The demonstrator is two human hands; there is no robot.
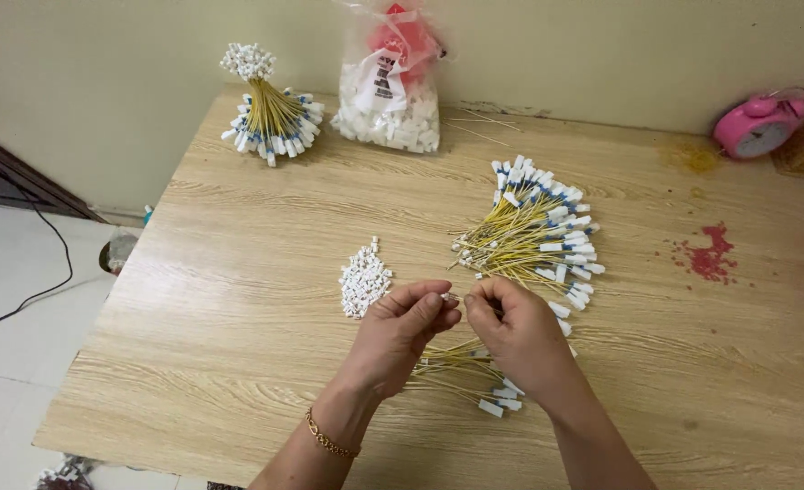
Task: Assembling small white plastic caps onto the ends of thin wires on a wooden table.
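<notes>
My left hand and my right hand meet above the wooden table. Pinched in my left fingertips is a small white cap. My right fingertips pinch the end of a thin yellow wire right beside that cap. Under my hands lies a small bunch of yellow wires with white tags. A larger fan of the same wires lies just beyond my right hand. Left of my left hand sits a little heap of white caps.
A tied bundle of yellow wires stands at the back left. Beside it is a clear plastic bag of white parts. A pink alarm clock sits at the back right, near a red stain. A black cable crosses the floor.
</notes>
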